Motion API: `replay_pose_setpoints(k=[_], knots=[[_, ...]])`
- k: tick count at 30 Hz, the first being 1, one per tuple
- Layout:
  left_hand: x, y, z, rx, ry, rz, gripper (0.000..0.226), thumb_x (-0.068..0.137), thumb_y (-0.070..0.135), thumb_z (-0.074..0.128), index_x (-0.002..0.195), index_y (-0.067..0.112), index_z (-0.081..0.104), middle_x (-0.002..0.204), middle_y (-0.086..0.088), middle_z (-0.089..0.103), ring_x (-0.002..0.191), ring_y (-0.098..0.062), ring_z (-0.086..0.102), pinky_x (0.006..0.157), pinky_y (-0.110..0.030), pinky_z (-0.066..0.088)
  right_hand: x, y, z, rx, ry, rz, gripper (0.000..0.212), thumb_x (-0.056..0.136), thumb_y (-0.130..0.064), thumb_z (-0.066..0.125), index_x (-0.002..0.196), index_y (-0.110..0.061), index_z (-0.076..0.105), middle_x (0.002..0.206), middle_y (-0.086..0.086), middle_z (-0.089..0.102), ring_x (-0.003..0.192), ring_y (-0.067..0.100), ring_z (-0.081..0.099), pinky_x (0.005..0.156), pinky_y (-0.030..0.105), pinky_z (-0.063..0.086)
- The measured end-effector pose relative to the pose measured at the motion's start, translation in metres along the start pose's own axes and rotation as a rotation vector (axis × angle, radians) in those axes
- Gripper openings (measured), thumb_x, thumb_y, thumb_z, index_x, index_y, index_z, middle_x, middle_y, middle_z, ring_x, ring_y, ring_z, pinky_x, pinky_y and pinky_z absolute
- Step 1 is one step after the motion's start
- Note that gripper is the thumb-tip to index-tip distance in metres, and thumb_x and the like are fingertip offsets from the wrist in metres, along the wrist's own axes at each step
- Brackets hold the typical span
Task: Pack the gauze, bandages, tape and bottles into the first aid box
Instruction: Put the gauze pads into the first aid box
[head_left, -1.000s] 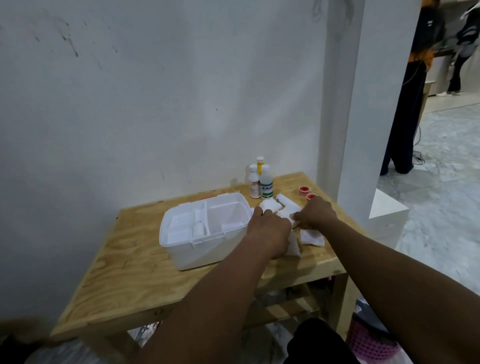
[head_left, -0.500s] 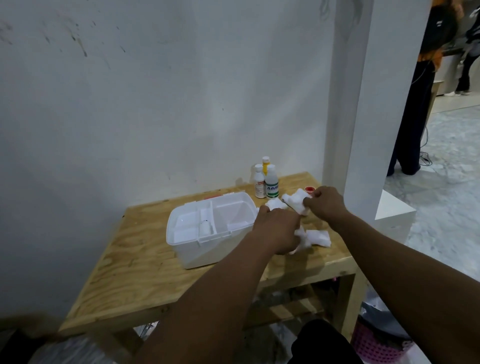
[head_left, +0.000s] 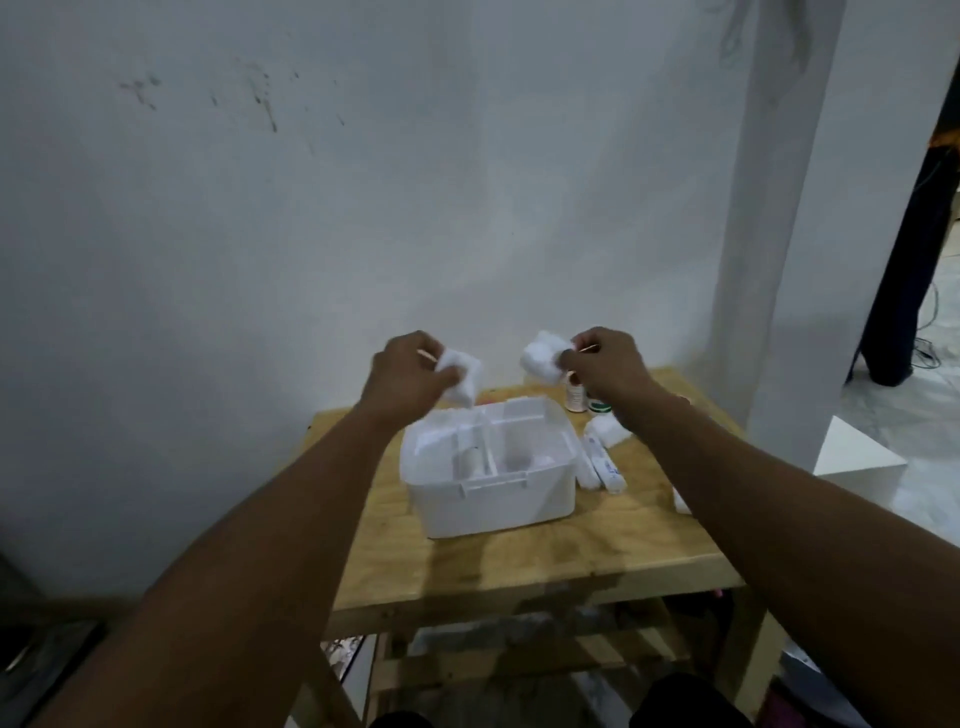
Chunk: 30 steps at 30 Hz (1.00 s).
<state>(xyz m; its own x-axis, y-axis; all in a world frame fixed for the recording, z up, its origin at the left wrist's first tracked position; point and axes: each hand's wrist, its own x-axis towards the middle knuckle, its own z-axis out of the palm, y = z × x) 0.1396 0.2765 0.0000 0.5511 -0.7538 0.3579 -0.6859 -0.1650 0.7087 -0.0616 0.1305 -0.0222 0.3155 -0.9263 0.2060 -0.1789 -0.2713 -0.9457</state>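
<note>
The white first aid box (head_left: 498, 501) stands open on the wooden table (head_left: 519, 561), divided into compartments. My left hand (head_left: 402, 374) grips a white gauze pack (head_left: 462, 379) in the air above the box's back left corner. My right hand (head_left: 605, 364) pinches another white gauze pack (head_left: 543, 356) above the box's back right corner. Two small bottles (head_left: 576, 395) stand behind the box, partly hidden by my right wrist. More white packs (head_left: 608, 431) and wrapped bandage rolls (head_left: 602, 465) lie to the right of the box.
A white wall rises right behind the table and a white pillar (head_left: 779, 260) stands at its right end. A white block (head_left: 857, 462) sits beyond the table's right edge. A person in dark clothes (head_left: 914, 260) stands at the far right.
Both hands have risen from the pile on the right side of the table, each lifting a gauze pack, and moved left to above the box.
</note>
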Motion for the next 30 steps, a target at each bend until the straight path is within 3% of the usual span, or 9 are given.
replay_pose_setpoints(k=[3, 7, 12, 15, 18, 20, 24, 27, 30], knots=[[0.002, -0.036, -0.022, -0.047, 0.036, -0.128, 0.02, 0.072, 0.027, 0.088, 0.078, 0.023, 0.07, 0.081, -0.007, 0.077, 0.083, -0.028, 0.076, 0.083, -0.042, 0.06, -0.014, -0.012, 0.036, -0.135, -0.234, -0.112, 0.01, 0.073, -0.014, 0.075, 0.078, -0.019, 0.067, 0.077, 0.003, 0.068, 0.074, 0.021, 0.063, 0.068, 0.033, 0.049], [-0.001, -0.061, -0.021, -0.125, -0.003, -0.194, 0.021, 0.064, 0.026, 0.087, 0.077, 0.017, 0.074, 0.074, -0.009, 0.078, 0.077, -0.03, 0.077, 0.084, -0.052, 0.062, -0.033, -0.017, 0.069, -0.241, -0.495, -0.142, 0.011, 0.074, -0.014, 0.078, 0.083, -0.011, 0.072, 0.084, 0.008, 0.073, 0.075, 0.018, 0.064, 0.079, 0.042, 0.057], [0.0, -0.065, -0.011, -0.158, -0.059, -0.217, 0.038, 0.078, 0.024, 0.087, 0.109, 0.016, 0.068, 0.088, -0.013, 0.077, 0.069, -0.025, 0.071, 0.07, -0.036, 0.059, -0.051, -0.019, 0.087, -0.339, -0.643, -0.21, 0.015, 0.077, -0.017, 0.078, 0.088, -0.008, 0.074, 0.079, 0.004, 0.069, 0.071, 0.015, 0.059, 0.073, 0.034, 0.051], [0.001, -0.069, -0.003, -0.182, -0.086, -0.161, 0.044, 0.081, 0.024, 0.084, 0.122, 0.023, 0.066, 0.095, -0.012, 0.076, 0.081, -0.025, 0.071, 0.078, -0.039, 0.059, -0.054, -0.015, 0.093, -0.416, -0.659, -0.25, 0.016, 0.077, -0.02, 0.078, 0.088, -0.009, 0.074, 0.077, -0.001, 0.067, 0.068, 0.011, 0.058, 0.069, 0.027, 0.046], [0.0, -0.07, 0.006, -0.129, -0.082, -0.137, 0.022, 0.085, 0.021, 0.079, 0.107, 0.022, 0.073, 0.096, -0.009, 0.076, 0.084, -0.025, 0.07, 0.086, -0.041, 0.059, -0.056, -0.012, 0.096, -0.433, -0.588, -0.272, 0.02, 0.076, -0.022, 0.08, 0.093, -0.016, 0.07, 0.086, 0.001, 0.07, 0.076, 0.014, 0.062, 0.073, 0.028, 0.048], [0.0, -0.07, 0.011, -0.087, -0.061, -0.152, 0.011, 0.086, 0.022, 0.079, 0.093, 0.022, 0.071, 0.088, -0.007, 0.074, 0.083, -0.024, 0.067, 0.083, -0.038, 0.056, -0.06, -0.01, 0.096, -0.457, -0.532, -0.313, 0.025, 0.077, -0.025, 0.078, 0.097, -0.02, 0.064, 0.092, 0.004, 0.071, 0.084, 0.017, 0.063, 0.074, 0.028, 0.047], [-0.001, -0.075, 0.013, -0.028, -0.035, -0.182, 0.013, 0.085, 0.024, 0.079, 0.084, 0.017, 0.069, 0.081, 0.0, 0.068, 0.08, -0.019, 0.062, 0.077, -0.033, 0.051, -0.066, -0.006, 0.095, -0.402, -0.45, -0.418, 0.017, 0.081, -0.025, 0.074, 0.094, -0.018, 0.065, 0.086, 0.001, 0.07, 0.079, 0.012, 0.059, 0.065, 0.017, 0.041], [-0.002, -0.078, 0.013, 0.015, -0.049, -0.193, 0.025, 0.084, 0.03, 0.08, 0.088, 0.007, 0.073, 0.077, 0.001, 0.064, 0.078, -0.017, 0.056, 0.073, -0.033, 0.047, -0.071, -0.007, 0.094, -0.438, -0.537, -0.46, 0.006, 0.083, -0.022, 0.07, 0.085, -0.016, 0.072, 0.084, -0.001, 0.071, 0.078, 0.012, 0.063, 0.07, 0.022, 0.048], [0.0, -0.085, 0.013, 0.023, -0.078, -0.254, 0.026, 0.078, 0.037, 0.085, 0.083, 0.014, 0.074, 0.072, 0.006, 0.06, 0.076, -0.016, 0.055, 0.069, -0.029, 0.043, -0.074, -0.005, 0.097, -0.526, -0.583, -0.462, 0.009, 0.084, -0.018, 0.068, 0.083, -0.018, 0.077, 0.086, -0.002, 0.075, 0.077, 0.011, 0.063, 0.071, 0.024, 0.049]])
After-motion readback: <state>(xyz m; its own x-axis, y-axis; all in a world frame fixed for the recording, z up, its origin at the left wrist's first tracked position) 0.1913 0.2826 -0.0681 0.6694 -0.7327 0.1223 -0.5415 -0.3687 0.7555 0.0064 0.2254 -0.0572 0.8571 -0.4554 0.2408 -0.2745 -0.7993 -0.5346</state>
